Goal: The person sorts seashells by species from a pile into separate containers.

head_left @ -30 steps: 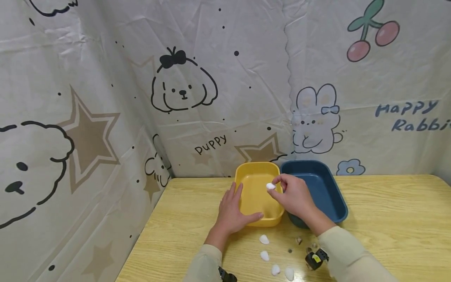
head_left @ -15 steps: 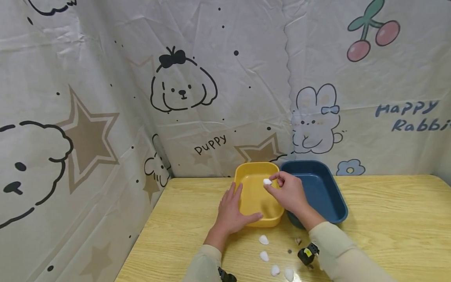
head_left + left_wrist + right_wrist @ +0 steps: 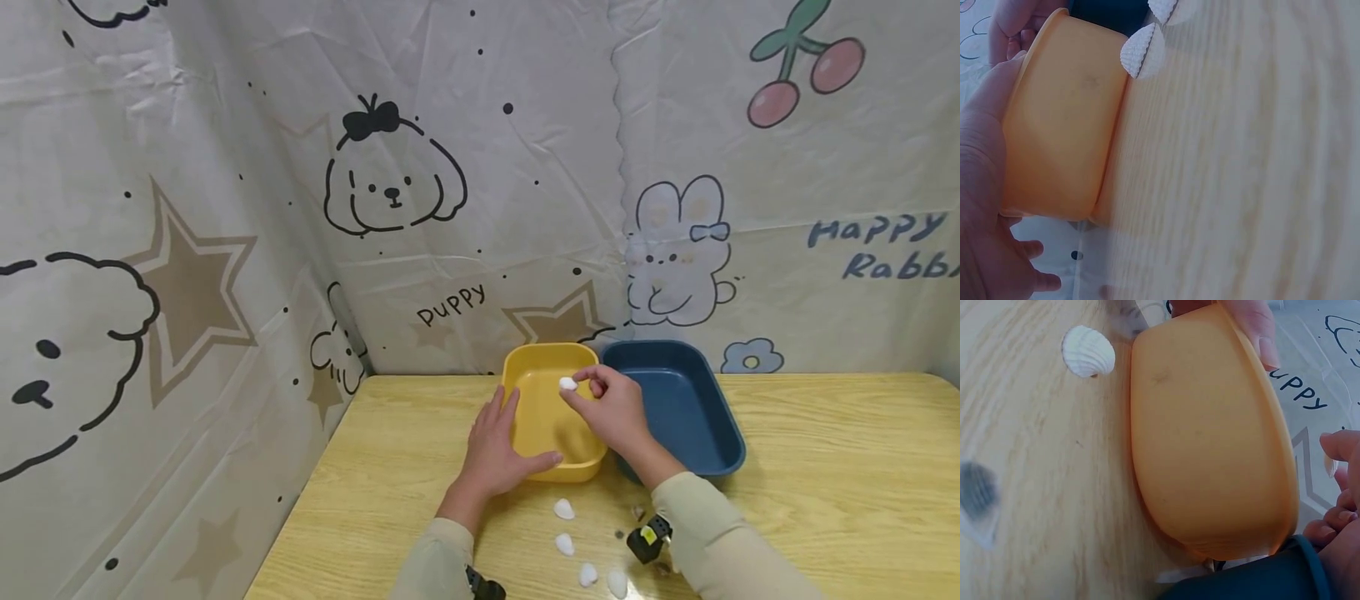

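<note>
White shell [image 3: 567,383] is pinched in the right hand [image 3: 618,412] over a smooth, round-cornered yellow tub [image 3: 566,473]; the left hand [image 3: 495,457], spread wide, touches its side; ribbed shell [image 3: 1089,351] nearby.

Glare spots the table [image 3: 840,467] in the bright head view; dimmer wrist views seem hazy.
</note>
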`<control>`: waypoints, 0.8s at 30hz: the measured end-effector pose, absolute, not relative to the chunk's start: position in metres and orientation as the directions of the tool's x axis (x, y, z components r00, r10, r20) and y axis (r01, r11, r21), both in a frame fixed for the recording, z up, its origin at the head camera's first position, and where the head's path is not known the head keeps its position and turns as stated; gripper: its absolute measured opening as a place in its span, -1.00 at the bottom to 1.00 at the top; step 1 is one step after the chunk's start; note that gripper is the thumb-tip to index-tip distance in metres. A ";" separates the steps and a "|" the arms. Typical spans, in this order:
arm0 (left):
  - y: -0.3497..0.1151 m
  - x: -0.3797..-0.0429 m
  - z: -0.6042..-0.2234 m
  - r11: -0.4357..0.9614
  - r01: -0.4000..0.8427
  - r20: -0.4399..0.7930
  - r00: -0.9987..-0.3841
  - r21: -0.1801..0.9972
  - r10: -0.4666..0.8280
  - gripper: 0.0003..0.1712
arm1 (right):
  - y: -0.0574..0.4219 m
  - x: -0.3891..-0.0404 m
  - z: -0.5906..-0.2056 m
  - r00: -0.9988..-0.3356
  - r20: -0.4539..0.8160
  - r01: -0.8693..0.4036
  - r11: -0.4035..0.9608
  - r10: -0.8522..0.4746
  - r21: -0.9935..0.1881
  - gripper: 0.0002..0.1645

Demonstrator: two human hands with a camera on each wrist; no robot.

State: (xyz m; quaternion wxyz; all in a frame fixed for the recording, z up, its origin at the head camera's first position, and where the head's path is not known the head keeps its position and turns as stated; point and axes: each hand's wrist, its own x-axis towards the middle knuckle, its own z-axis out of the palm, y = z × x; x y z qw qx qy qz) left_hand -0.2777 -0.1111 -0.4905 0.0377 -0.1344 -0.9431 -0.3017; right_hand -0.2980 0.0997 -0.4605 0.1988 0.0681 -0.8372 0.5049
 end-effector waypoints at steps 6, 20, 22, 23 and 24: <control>-0.111 -0.279 -0.490 0.777 0.288 0.166 -0.958 0.560 0.235 0.36 | 0.101 -0.300 -0.465 -0.904 0.397 -0.293 0.446 0.158 -0.846 -0.70; -0.111 -0.277 -0.489 0.781 0.284 0.151 -0.959 0.557 0.241 0.37 | 0.102 -0.303 -0.470 -0.928 0.323 -0.206 0.468 0.184 -0.859 -0.68; -0.111 -0.277 -0.488 0.784 0.280 0.147 -0.960 0.554 0.239 0.38 | 0.102 -0.304 -0.470 -0.927 0.325 -0.206 0.472 0.186 -0.857 -0.68; -0.111 -0.277 -0.488 0.785 0.278 0.144 -0.960 0.554 0.238 0.38 | 0.102 -0.304 -0.470 -0.928 0.323 -0.204 0.471 0.188 -0.858 -0.68; -0.111 -0.277 -0.488 0.784 0.278 0.144 -0.960 0.555 0.239 0.38 | 0.102 -0.304 -0.470 -0.928 0.321 -0.201 0.471 0.190 -0.859 -0.68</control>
